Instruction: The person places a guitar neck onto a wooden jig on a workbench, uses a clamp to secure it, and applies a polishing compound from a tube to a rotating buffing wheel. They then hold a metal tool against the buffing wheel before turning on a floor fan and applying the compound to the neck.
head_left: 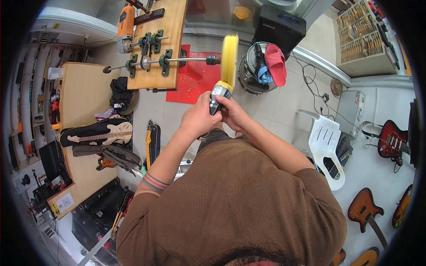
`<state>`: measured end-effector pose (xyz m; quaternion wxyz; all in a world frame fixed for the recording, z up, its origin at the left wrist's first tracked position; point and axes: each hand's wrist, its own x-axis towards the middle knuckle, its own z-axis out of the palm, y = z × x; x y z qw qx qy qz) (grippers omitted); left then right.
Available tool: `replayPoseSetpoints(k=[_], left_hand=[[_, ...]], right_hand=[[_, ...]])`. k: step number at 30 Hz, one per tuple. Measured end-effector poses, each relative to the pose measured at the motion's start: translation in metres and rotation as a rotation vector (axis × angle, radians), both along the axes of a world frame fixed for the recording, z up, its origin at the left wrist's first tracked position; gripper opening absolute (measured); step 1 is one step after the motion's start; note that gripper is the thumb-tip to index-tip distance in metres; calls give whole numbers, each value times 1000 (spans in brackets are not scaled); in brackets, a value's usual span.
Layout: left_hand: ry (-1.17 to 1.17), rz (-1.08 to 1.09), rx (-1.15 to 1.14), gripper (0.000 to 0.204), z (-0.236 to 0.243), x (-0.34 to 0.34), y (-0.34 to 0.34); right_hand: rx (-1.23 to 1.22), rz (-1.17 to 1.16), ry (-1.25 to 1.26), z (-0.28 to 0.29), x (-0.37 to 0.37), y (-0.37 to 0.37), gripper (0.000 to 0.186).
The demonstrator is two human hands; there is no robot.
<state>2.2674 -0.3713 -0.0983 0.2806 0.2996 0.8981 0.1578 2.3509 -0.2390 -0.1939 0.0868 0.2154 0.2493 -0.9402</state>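
Note:
Both of my hands are in front of my body, close together. Between them is a dark block with a white printed label (216, 94), yellowish at its far end; its exact kind is not clear. My left hand (198, 114) grips it from the left, and my right hand (235, 113) closes on it from the right with the thumb on top. The block's far end is against or just below the rim of a yellow buffing wheel (229, 60), seen nearly edge-on. That wheel sits at the end of a steel shaft (191, 59) carried in green bearing blocks (164, 62).
The shaft rests on a wooden board (171, 20) with an orange power drill (126, 21). Red sheet (195, 86) lies beneath. Right of the wheel, pink slippers (276, 64) lie on a drum. A white plastic chair (322, 137), guitars (365, 206) and floor cables (315, 88) are farther right.

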Motion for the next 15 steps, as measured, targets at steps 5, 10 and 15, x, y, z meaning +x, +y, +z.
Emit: replayPoseSetpoints(k=[5,10,15], left_hand=[[-21,9,15,85,2,-3,-2],[8,-10,21,84,5,-17,-6],[1,-40,17,84,17,-26,-4]], right_hand=[[-151,9,25,-10,-3,2,40],[-216,24,-14,-3,-10,0,41],[-240,22,22,-11,-14,-1,40]])
